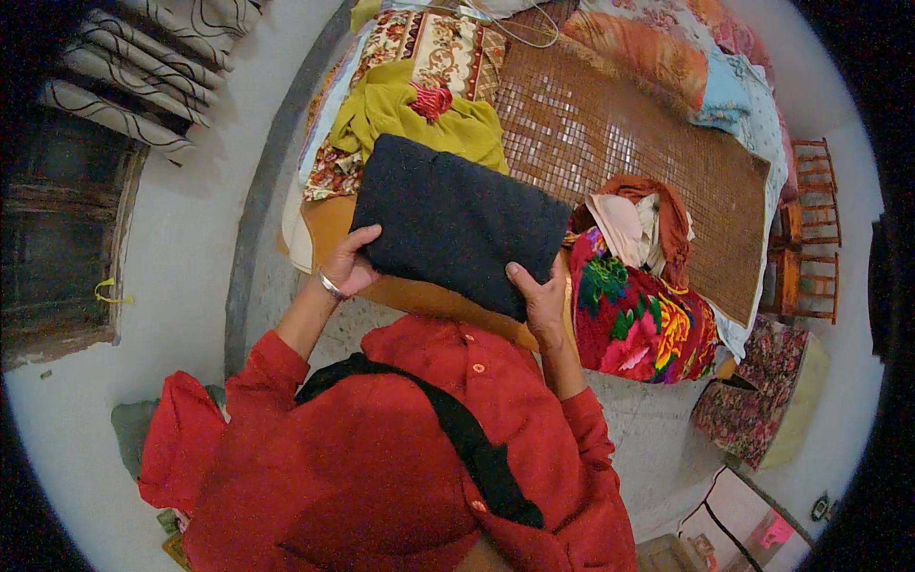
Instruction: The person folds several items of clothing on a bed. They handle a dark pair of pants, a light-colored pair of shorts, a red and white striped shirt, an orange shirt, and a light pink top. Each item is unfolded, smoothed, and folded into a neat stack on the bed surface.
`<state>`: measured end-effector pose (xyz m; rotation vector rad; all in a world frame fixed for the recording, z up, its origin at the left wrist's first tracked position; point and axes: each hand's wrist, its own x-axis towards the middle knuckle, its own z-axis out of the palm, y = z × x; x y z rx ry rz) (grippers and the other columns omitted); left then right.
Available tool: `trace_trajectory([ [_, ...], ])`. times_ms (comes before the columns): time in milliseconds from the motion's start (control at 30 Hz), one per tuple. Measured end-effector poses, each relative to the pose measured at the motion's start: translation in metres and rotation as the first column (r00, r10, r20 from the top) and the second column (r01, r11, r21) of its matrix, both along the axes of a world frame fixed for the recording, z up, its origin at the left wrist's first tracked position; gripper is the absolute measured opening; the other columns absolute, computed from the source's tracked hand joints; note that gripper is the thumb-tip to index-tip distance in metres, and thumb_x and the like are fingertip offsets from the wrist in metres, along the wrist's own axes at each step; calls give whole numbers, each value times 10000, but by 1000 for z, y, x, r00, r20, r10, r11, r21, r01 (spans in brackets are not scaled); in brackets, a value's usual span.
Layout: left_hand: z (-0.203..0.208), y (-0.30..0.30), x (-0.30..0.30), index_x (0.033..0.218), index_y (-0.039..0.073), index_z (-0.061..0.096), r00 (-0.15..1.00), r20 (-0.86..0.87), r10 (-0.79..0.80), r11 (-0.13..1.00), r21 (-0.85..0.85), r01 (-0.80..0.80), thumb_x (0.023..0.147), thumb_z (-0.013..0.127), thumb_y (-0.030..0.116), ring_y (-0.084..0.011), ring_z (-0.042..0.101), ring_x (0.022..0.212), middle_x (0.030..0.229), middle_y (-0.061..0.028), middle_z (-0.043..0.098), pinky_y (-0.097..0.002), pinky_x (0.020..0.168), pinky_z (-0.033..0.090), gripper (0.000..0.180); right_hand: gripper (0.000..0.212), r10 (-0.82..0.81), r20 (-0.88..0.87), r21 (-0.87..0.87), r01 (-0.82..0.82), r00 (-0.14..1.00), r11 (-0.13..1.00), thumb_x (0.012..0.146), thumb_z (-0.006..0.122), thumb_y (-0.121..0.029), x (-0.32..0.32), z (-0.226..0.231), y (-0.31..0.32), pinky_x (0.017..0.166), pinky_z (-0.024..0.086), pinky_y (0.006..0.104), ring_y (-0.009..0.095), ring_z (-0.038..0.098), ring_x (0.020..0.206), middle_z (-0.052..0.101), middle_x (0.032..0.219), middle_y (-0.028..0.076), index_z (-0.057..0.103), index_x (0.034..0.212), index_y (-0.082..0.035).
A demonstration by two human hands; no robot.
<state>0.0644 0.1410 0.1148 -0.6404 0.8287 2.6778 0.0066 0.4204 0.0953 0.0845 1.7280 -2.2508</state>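
Note:
A dark, nearly black folded cloth [457, 224] is held up in front of me, flat and roughly rectangular. My left hand [353, 264] grips its near left corner, thumb on top and the other fingers hidden underneath. At the right end my right hand [540, 296] pinches the near right edge the same way, thumb uppermost. Just beyond the cloth lies a crumpled olive-green garment [410, 110] with a red striped patch [431, 102]. To the right of my right hand are a bunched brown and pale pink pile of clothes [643, 224] and a red flowered blanket [643, 324].
The bed carries a brown tiled mat [610, 124], a patterned pillow [457, 52] at far left and orange bedding [639, 57] at the back. Wooden chairs [810, 276] stand on the right near a flowered cloth cover [753, 391]. A window [67, 229] is at left.

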Motion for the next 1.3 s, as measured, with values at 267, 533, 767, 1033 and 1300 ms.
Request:
trace_trajectory([
  [267, -9, -76, -10, 1224, 23, 461, 998, -38, -50, 986, -159, 43, 783, 617, 133, -251, 563, 1033, 1151, -115, 561, -389, 880, 473, 480, 544, 51, 49, -48, -49, 997, 998, 722, 705, -84, -9, -15, -74, 820, 466, 304, 187, 564, 919, 575, 1077, 69, 458, 1204, -36],
  [533, -24, -130, -42, 1067, -2, 576, 1000, 24, 12, 960, -280, -4, 765, 621, 120, -229, 610, 916, 1006, -114, 626, -355, 833, 494, 329, 497, 123, 265, -113, -96, 956, 989, 773, 670, -174, -16, -51, -130, 816, 468, 318, 201, 569, 911, 583, 1063, 84, 467, 1199, -16],
  [767, -14, -157, -151, 985, -9, 603, 996, -44, -79, 955, -290, 63, 766, 611, 143, -226, 613, 869, 961, -117, 636, -345, 811, 495, 267, 557, 76, 266, -266, -3, 961, 964, 840, 602, -236, -61, -40, -158, 808, 493, 344, 196, 559, 978, 522, 1164, 79, 351, 1290, -23],
  [1033, 20, -173, -325, 1014, 8, 587, 947, -318, -45, 973, -231, -31, 753, 612, 114, -229, 607, 872, 984, -100, 624, -346, 808, 497, 283, 567, -22, 336, -214, 99, 942, 972, 907, 492, -247, -86, -38, -154, 751, 515, 387, 253, 570, 923, 501, 1161, 143, 208, 1360, -56],
  [1300, -29, -205, -417, 1142, 69, 533, 883, -374, 283, 954, 19, -298, 714, 649, 94, -282, 550, 1003, 1106, -92, 573, -437, 887, 450, 445, 513, -167, 535, -181, 305, 828, 935, 893, 513, -193, -53, -71, -147, 665, 528, 352, 227, 597, 808, 566, 1023, 133, 268, 1322, -59],
])
